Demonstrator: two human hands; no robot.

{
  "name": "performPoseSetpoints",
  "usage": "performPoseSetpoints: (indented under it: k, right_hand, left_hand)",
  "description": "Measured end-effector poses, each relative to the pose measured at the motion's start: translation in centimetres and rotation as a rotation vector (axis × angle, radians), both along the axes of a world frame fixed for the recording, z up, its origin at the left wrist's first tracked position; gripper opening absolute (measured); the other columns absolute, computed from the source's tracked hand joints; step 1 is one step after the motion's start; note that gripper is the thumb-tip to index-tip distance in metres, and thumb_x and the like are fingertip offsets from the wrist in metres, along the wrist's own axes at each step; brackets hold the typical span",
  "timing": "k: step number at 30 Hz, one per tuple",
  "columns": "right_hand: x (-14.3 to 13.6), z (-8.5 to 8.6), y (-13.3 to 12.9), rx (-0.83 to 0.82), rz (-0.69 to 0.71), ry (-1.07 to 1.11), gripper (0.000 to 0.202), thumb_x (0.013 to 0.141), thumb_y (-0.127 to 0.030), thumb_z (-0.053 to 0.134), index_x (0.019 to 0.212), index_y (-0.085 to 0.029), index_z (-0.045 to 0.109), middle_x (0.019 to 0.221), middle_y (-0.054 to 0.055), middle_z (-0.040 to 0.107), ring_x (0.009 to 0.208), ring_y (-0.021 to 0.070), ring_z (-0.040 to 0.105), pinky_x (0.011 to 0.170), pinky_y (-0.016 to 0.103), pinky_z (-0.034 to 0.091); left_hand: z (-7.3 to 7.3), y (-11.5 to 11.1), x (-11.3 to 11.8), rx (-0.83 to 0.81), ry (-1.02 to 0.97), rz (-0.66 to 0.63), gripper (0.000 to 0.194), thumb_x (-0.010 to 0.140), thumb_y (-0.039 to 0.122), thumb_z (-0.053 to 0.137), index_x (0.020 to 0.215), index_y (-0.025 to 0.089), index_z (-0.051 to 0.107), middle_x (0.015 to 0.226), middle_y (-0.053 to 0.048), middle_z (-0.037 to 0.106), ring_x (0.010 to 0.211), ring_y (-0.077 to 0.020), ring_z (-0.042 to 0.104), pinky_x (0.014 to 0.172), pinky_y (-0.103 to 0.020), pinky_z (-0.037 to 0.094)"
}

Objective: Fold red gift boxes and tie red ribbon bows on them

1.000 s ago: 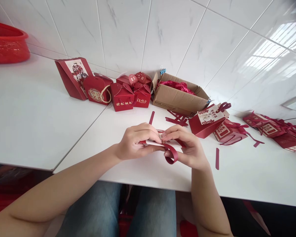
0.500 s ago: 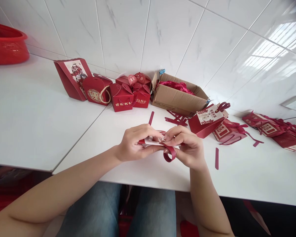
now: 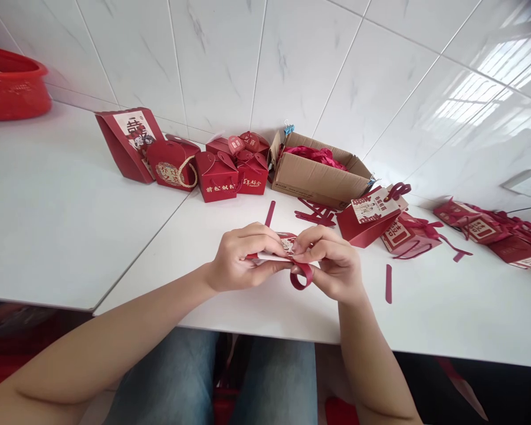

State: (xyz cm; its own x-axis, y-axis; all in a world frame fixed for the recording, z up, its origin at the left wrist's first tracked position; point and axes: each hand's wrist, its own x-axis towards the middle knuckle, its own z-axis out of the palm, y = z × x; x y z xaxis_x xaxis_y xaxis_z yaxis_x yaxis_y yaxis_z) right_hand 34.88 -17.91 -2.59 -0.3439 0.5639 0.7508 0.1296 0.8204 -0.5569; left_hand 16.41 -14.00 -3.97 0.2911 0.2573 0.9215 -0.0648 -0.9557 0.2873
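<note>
Both my hands meet above the white table near its front edge, around a red and white printed gift box (image 3: 287, 243) that they largely cover. My left hand (image 3: 243, 257) grips its left side, thumb below and fingers on top. My right hand (image 3: 330, 260) pinches the right side, where a dark red strap (image 3: 301, 277) hangs down in a loop. Where the strap's ends go is hidden by my fingers. Just behind my left hand lies a loose red strip (image 3: 269, 213). Several more red strips (image 3: 315, 213) are heaped behind my right hand.
A cardboard box (image 3: 321, 183) of red ribbon stands by the tiled wall. Red gift boxes (image 3: 216, 180) are grouped left of it. A tagged red box (image 3: 367, 221) and ribboned boxes (image 3: 480, 227) sit rightward. One strip (image 3: 388, 283) lies right; a red basket (image 3: 15, 91) stands far left.
My hands keep the same hold on the box, with slight finger movement at the strap. The view has shifted a little; otherwise things lie as before.
</note>
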Motion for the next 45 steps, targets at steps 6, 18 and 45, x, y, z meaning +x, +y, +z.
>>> performPoseSetpoints:
  k: [6, 18, 45]
  right_hand:
    - [0.0, -0.2, -0.1, -0.048, 0.013, 0.021, 0.017, 0.078, -0.013, 0.069, 0.092, -0.024, 0.068, 0.089, 0.004, 0.06, 0.083, 0.017, 0.062, 0.074, 0.034, 0.056]
    - [-0.3, 0.0, 0.0, -0.052, -0.161, 0.009, 0.023, 0.079, -0.019, 0.068, 0.1, -0.026, 0.067, 0.09, 0.004, 0.069, 0.088, 0.0195, 0.064, 0.077, 0.036, 0.055]
    - [-1.0, 0.6, -1.2, -0.07, -0.262, 0.043, 0.02, 0.081, -0.024, 0.068, 0.101, -0.028, 0.071, 0.096, 0.004, 0.073, 0.087, 0.0204, 0.067, 0.074, 0.036, 0.057]
  left_hand:
    - [0.0, 0.3, -0.1, -0.006, -0.03, 0.012, 0.015, 0.068, 0.018, 0.081, 0.076, 0.017, 0.068, 0.069, -0.004, 0.072, 0.064, -0.016, 0.069, 0.064, -0.029, 0.055]
    - [1.0, 0.1, -0.6, -0.404, 0.062, -0.08, 0.01, 0.076, 0.022, 0.074, 0.08, 0.016, 0.068, 0.075, -0.004, 0.068, 0.069, -0.0135, 0.065, 0.065, -0.025, 0.054]
    - [0.8, -0.3, -0.2, -0.442, 0.034, -0.135, 0.009, 0.072, 0.019, 0.076, 0.08, 0.017, 0.071, 0.076, -0.005, 0.068, 0.065, -0.0139, 0.065, 0.06, -0.025, 0.053]
